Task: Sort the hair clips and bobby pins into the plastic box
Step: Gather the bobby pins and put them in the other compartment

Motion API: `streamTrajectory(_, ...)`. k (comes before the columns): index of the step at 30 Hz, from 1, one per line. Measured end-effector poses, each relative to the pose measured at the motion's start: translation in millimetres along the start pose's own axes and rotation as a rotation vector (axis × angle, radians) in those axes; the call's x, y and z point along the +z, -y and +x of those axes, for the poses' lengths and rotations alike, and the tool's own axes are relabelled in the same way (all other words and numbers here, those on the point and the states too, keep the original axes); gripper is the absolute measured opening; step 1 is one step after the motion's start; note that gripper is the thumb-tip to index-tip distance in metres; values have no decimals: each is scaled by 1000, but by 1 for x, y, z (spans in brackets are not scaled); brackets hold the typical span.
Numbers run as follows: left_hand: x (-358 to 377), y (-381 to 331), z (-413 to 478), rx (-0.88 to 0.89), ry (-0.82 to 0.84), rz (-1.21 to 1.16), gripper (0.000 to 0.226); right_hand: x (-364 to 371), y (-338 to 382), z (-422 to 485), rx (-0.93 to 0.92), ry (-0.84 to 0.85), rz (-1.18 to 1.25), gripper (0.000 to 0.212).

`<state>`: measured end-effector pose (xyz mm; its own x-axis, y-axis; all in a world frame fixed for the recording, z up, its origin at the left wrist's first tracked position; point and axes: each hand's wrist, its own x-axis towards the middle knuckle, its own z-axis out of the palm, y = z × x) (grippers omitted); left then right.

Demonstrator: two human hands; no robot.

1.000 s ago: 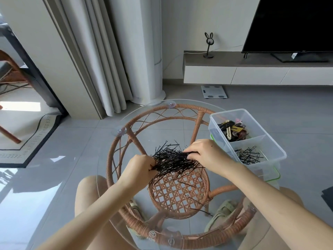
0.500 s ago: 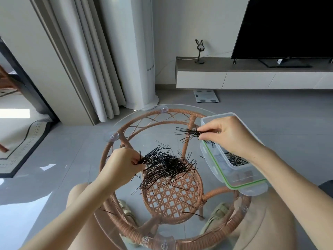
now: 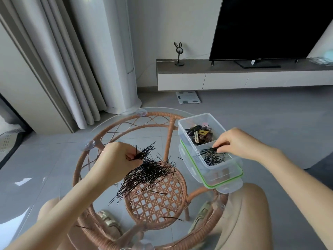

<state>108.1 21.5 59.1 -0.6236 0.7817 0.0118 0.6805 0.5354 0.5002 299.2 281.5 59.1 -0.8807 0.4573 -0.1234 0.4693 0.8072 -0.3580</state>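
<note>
A heap of black bobby pins [image 3: 147,175] lies on the round glass table top [image 3: 59,159]. My left hand [image 3: 119,159] pinches a small bunch of these pins at the heap's upper left edge. A clear two-compartment plastic box [image 3: 223,170] stands at the table's right edge. Its far compartment holds coloured hair clips [image 3: 200,134]; its near compartment holds bobby pins [image 3: 212,157]. My right hand [image 3: 234,143] reaches into the near compartment, fingertips closed on a few pins.
The box rests on its green-rimmed lid [image 3: 207,183]. A rattan frame [image 3: 167,134] shows under the glass. A few stray pins [image 3: 173,218] lie near the front. A curtain [image 3: 68,69], a TV bench [image 3: 234,74] and a floor scale [image 3: 188,97] stand beyond.
My right hand carried a few bobby pins from the heap to the box and lowered them into the near compartment. My left hand stays at the heap, gripping a bunch.
</note>
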Motion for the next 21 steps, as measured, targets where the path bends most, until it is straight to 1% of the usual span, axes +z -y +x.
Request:
streamTrajectory(4, 4, -43, 14, 88, 11, -27, 15, 18, -6, 7, 1, 113, -75, 26)
streamTrajectory(7, 14, -79, 27, 178, 23, -49, 12, 23, -17, 6, 39, 106, -27, 29)
streamTrajectory(10, 31, -109, 46, 285, 49, -23, 15, 20, -31, -3, 76, -20, 58, 31)
streamTrajectory(13, 54, -136, 66, 342, 126, 28, 17, 14, -42, -16, 84, -251, 153, 30)
streamTrajectory(15, 70, -147, 78, 359, 191, 100, 26, 10, -45, -25, 82, -366, 157, 27)
streamTrajectory(16, 78, -153, 83, 380, 217, 148, 33, 7, -47, -30, 84, -396, 159, 25)
streamTrajectory(18, 95, -160, 90, 407, 264, 248, 35, 5, -48, -37, 79, -401, 166, 25)
streamTrajectory(20, 111, -164, 93, 412, 304, 328, 28, 6, -50, -41, 73, -374, 155, 25)
streamTrajectory(21, 118, -165, 95, 405, 321, 359, 19, 7, -51, -42, 73, -361, 147, 25)
